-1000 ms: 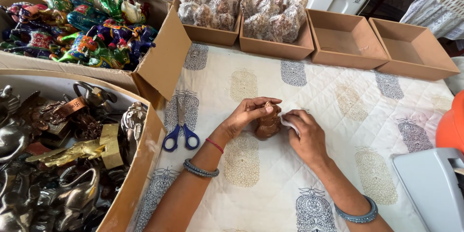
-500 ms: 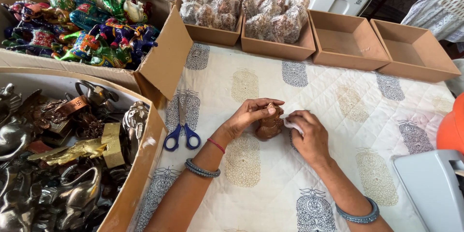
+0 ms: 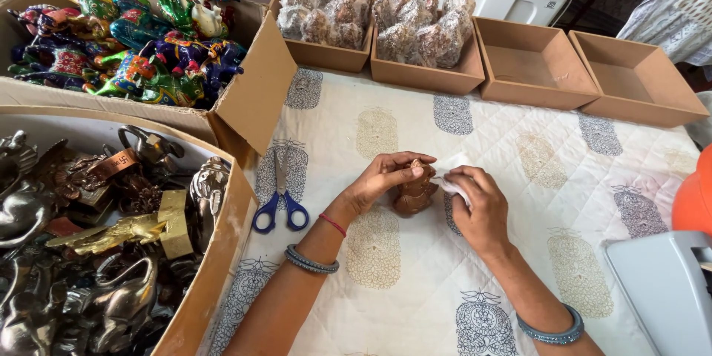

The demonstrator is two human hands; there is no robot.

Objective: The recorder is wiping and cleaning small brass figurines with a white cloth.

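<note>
- The figurine (image 3: 415, 191), small and brown, stands upright on the quilt (image 3: 534, 178), between both hands at mid-table.
- The left hand (image 3: 382, 178) closes around its top from the left, fingers curled over the head.
- The right hand (image 3: 478, 204) sits just to its right, pinching a white scrap (image 3: 445, 182) against the figurine's side.
- Its long axis runs vertically; both hands touch it, the left holding it more fully.
- Blue scissors (image 3: 280, 204) lie apart, left of the left wrist.

Blue-handled scissors (image 3: 280, 208), painted figurines (image 3: 133, 52), two seemingly empty cardboard trays (image 3: 589, 78).
</note>
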